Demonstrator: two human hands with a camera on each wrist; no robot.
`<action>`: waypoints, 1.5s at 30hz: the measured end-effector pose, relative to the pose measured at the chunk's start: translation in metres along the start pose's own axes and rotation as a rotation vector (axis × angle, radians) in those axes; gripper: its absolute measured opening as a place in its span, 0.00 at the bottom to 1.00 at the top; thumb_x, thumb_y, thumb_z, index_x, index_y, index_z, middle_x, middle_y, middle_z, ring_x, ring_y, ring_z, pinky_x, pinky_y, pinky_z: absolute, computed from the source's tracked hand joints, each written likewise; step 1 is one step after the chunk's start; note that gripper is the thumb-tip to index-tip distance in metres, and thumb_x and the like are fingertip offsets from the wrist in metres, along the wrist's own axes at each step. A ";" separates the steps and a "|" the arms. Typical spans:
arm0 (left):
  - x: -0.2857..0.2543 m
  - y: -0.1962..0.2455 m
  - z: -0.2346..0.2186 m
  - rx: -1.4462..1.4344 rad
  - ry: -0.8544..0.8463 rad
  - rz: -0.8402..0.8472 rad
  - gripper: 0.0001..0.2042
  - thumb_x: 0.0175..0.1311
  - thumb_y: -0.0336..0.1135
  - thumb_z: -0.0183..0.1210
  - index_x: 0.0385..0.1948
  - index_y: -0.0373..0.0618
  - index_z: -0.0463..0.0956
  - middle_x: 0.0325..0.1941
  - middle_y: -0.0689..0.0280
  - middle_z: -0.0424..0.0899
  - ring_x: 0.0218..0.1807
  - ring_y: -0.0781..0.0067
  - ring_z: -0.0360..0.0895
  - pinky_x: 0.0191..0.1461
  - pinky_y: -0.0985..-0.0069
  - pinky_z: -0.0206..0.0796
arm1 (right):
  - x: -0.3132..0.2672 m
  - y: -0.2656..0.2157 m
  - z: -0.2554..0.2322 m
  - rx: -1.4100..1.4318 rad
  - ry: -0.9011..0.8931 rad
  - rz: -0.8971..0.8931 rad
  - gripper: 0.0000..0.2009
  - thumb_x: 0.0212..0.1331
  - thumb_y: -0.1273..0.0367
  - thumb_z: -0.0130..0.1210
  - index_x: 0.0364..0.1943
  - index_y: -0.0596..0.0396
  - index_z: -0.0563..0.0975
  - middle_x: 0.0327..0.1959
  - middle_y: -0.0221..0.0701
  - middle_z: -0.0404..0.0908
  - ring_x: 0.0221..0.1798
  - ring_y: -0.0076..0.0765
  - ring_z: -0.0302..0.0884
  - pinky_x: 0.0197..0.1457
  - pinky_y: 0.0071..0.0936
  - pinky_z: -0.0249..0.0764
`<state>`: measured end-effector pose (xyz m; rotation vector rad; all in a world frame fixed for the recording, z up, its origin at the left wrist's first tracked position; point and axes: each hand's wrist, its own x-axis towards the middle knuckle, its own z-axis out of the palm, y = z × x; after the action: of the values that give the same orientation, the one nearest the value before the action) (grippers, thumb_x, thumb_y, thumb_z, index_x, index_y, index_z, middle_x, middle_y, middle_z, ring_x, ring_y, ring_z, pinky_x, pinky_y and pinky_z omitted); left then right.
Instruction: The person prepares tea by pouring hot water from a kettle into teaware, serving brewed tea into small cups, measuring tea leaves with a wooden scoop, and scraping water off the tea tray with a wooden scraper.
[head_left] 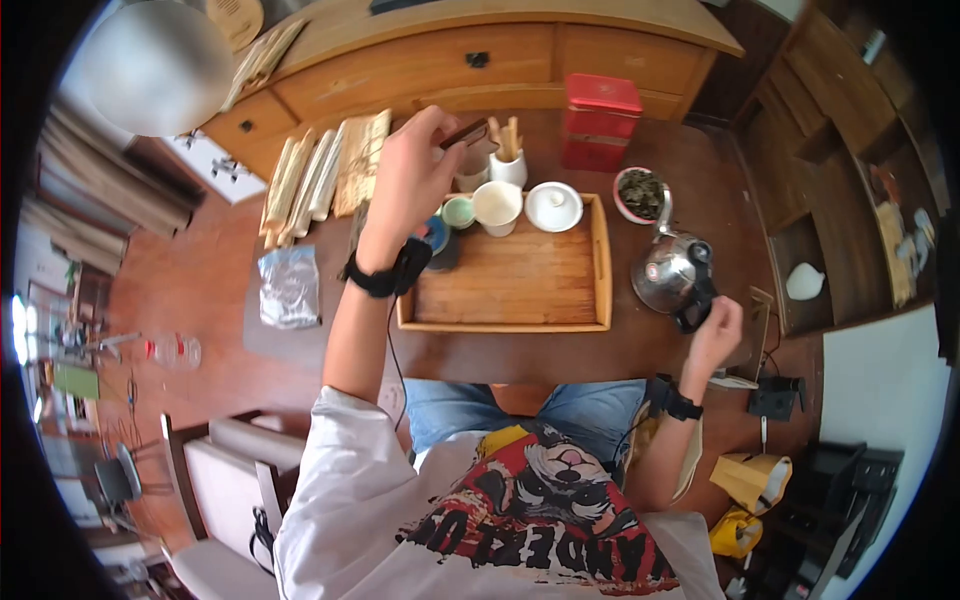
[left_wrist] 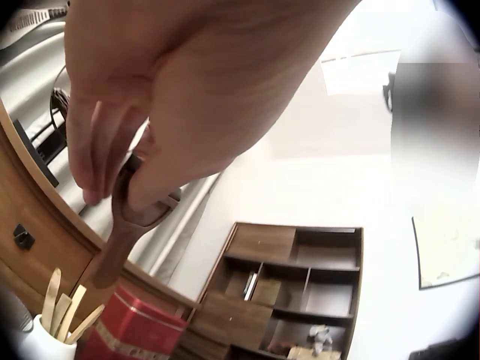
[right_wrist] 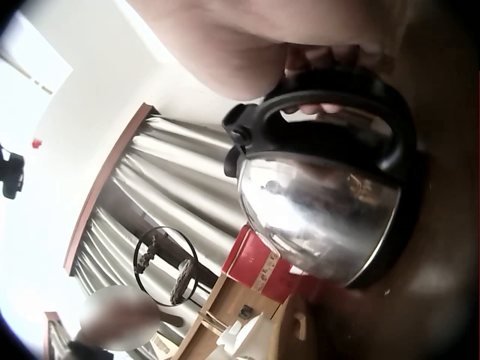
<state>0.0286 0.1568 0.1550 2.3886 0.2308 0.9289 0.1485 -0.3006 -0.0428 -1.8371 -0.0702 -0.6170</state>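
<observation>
My left hand (head_left: 412, 170) is raised over the back left of the wooden tray (head_left: 515, 290). Its fingers and thumb pinch a brown wooden tool (left_wrist: 120, 240) with a hollowed head and a short handle, near a white holder of wooden utensils (head_left: 508, 165). To the right of the tray stands a shiny steel kettle (head_left: 668, 272) with a black handle. Fingers of my right hand (head_left: 718, 332) curl round that handle, and their tips show through its loop in the right wrist view. On the tray's back sit a white cup (head_left: 498, 210), a lidded white bowl (head_left: 554, 207) and a small green cup (head_left: 458, 212).
A bowl of dried leaves (head_left: 639, 195) stands behind the kettle, close to its spout. Farther back is a red tin (head_left: 600, 120). Rolled bamboo mats (head_left: 300, 185) and a clear plastic bag (head_left: 289, 287) lie on the left. A wooden cabinet (head_left: 420, 75) stands behind the table.
</observation>
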 end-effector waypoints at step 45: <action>-0.206 -0.125 -0.031 0.176 0.057 -0.296 0.10 0.68 0.27 0.70 0.48 0.36 0.89 0.52 0.56 0.92 0.49 0.48 0.90 0.54 0.61 0.85 | -0.074 -0.157 0.078 0.044 -0.930 -0.088 0.06 0.77 0.74 0.61 0.40 0.62 0.82 0.35 0.29 0.86 0.36 0.20 0.81 0.42 0.21 0.76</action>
<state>-0.1401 0.2023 -0.0135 2.3993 0.6935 0.8666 0.0600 -0.1552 0.0433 -1.9417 -0.7717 0.2246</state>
